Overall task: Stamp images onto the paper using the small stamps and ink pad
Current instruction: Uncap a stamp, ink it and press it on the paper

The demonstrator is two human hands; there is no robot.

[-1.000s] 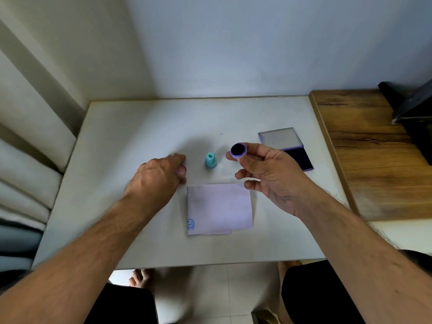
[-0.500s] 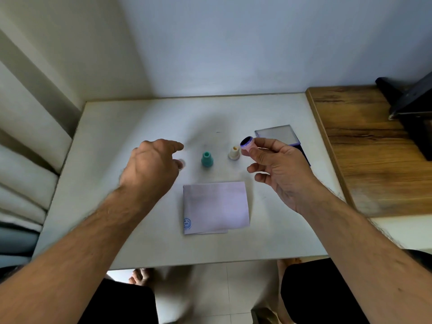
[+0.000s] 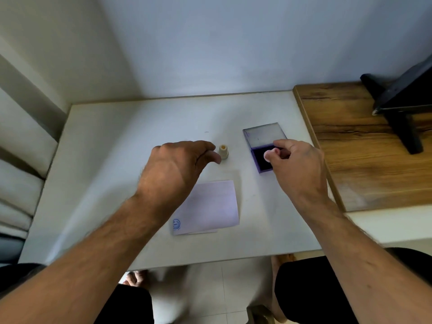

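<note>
My right hand (image 3: 297, 164) is shut on a small pink-and-purple stamp (image 3: 268, 155) and holds it down over the dark pad of the open ink pad (image 3: 260, 163), whose clear lid (image 3: 265, 135) lies flat behind it. A cream stamp (image 3: 223, 152) stands upright on the white table (image 3: 117, 160). My left hand (image 3: 177, 167) hovers with curled fingers just left of the cream stamp and hides the spot where the teal stamp stood. The pale folded paper (image 3: 215, 204) lies in front, with one blue round print (image 3: 177, 223) at its near left corner.
A wooden tabletop (image 3: 364, 160) adjoins on the right, carrying a black stand (image 3: 397, 106). A wall runs behind the table, and cushions (image 3: 21, 183) lie to its left. My knees and feet show below the front edge.
My right hand carried the stamp right and down onto the ink pad. My left hand moved right, over the teal stamp, which is now out of sight.
</note>
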